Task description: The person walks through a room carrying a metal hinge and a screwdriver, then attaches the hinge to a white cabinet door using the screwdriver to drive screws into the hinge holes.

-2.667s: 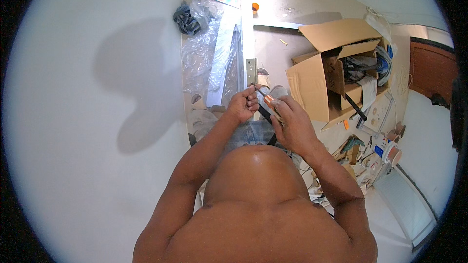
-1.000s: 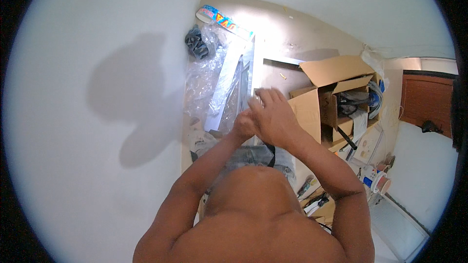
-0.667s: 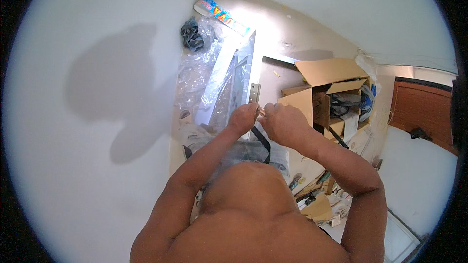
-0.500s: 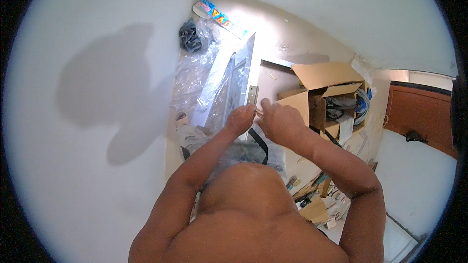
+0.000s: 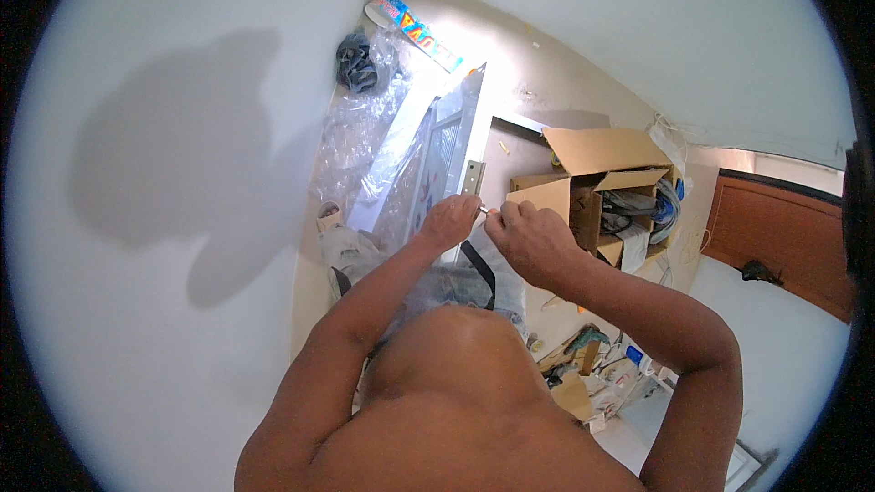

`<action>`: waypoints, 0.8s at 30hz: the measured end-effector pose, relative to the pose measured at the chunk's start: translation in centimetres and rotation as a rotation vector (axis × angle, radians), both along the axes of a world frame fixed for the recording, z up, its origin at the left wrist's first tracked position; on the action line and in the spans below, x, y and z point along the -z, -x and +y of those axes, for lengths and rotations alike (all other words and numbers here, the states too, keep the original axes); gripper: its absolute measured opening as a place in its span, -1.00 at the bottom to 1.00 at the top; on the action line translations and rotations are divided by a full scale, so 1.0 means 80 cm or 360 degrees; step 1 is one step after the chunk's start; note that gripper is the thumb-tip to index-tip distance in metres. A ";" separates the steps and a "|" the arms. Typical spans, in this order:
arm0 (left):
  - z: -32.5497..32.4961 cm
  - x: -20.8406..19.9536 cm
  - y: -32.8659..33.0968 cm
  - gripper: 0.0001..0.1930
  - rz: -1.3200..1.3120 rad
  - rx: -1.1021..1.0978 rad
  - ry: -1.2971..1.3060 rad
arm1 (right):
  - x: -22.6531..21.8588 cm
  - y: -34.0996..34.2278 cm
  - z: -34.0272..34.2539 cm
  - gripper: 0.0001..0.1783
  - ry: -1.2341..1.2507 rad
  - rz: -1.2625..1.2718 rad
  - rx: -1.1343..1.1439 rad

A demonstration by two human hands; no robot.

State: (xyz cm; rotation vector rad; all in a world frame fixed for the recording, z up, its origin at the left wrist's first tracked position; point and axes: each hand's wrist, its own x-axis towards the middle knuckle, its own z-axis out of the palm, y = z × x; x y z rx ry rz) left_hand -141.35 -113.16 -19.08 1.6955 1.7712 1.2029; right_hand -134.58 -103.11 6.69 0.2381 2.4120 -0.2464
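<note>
Up swings the right elbow, farther out to the side than a moment ago, and the right hand (image 5: 533,241) rolls with it, its raised forefinger now folded down among the others. Both hands have stayed close together in front of the belly, and between them a short metal shaft (image 5: 484,210) shows bright. That's where the action is: the shaft bridges the small gap, its right end running into the right hand's fingertips, its left end meeting the fingers of the left hand (image 5: 451,223).

Right hand is closed around its end, knuckles up, whatever sits inside the fist hidden from view. Left hand is curled nearly closed too, thumb side toward the shaft; whether it pinches the tip or some smaller piece, I cannot tell.

Just beyond the left fingertips, a metal hinge plate (image 5: 472,178) with holes sits on a white bar (image 5: 476,118) that runs away from the person. Below the hands, a black strap (image 5: 480,275) hangs across the jeans (image 5: 437,287). Over to the left, clear plastic wrap (image 5: 351,137) lies crumpled along the wall, a dark bundle (image 5: 355,64) at its far end. Off to the right, well apart from the shaft, stands an open cardboard box (image 5: 606,153), cables (image 5: 670,205) bunched at its far side.
</note>
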 end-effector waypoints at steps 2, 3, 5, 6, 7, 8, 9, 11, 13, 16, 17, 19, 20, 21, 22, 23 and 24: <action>-0.001 0.003 -0.002 -0.87 -0.0038 0.0044 0.0224 | 0.010 0.003 0.002 -0.57 0.0017 -0.0119 0.0563; -0.004 0.004 -0.005 -0.84 -0.0072 0.0047 0.0256 | 0.014 0.008 0.008 -0.55 0.0093 -0.0184 0.0852; -0.002 0.007 -0.007 -0.83 -0.0046 0.0106 0.0445 | 0.015 0.019 0.015 -0.49 0.0048 -0.0224 0.1214; 0.001 0.009 -0.006 -0.82 -0.0031 0.0116 0.0418 | 0.010 0.025 0.018 -0.47 0.0163 -0.0287 0.1157; 0.005 0.012 -0.005 -0.84 -0.0015 0.0094 0.0280 | 0.002 0.031 0.015 -0.44 0.0178 -0.0294 0.1126; 0.006 0.014 -0.005 -0.86 0.0000 0.0074 0.0080 | -0.011 0.034 0.014 -0.41 0.0242 -0.0333 0.1105; 0.004 0.016 -0.003 -0.88 -0.0003 0.0087 -0.0120 | -0.024 0.039 0.012 -0.37 0.0015 0.0159 0.0935; 0.002 0.016 -0.005 -0.88 -0.0025 -0.0043 -0.0031 | -0.052 0.041 0.013 -0.27 -0.0264 0.0885 0.0745; 0.001 0.014 -0.006 -0.88 -0.0010 -0.0021 0.0104 | -0.060 0.048 0.011 -0.26 -0.0344 0.1296 0.0745; 0.002 0.008 -0.004 -0.88 -0.0224 0.0012 0.0000 | -0.037 0.051 0.012 -0.34 -0.0124 0.1441 0.0918; 0.000 0.005 -0.004 -0.88 -0.0244 0.0050 -0.0014 | -0.015 0.055 0.004 -0.33 0.0079 0.1292 0.1048; 0.000 0.002 0.000 -0.89 -0.0283 0.0102 -0.0093 | 0.009 0.043 0.003 -0.35 0.0236 0.1070 0.1004; -0.003 0.000 0.000 -0.89 -0.0227 0.0111 -0.0051 | 0.016 0.032 -0.001 -0.36 0.0195 0.0971 0.0874; 0.000 0.001 0.002 -0.89 -0.0146 0.0105 -0.0051 | 0.019 0.020 0.000 -0.38 0.0147 0.0956 0.0725; -0.001 0.001 0.002 -0.89 -0.0071 0.0093 -0.0039 | 0.019 0.006 -0.002 -0.41 0.0047 0.0623 0.0531; 0.000 0.002 0.001 -0.89 -0.0064 0.0070 0.0001 | 0.014 -0.008 -0.006 -0.43 -0.0049 0.0420 0.0322; 0.001 0.003 -0.001 -0.88 -0.0066 0.0043 0.0052 | 0.009 -0.019 -0.009 -0.45 -0.0154 0.0279 0.0105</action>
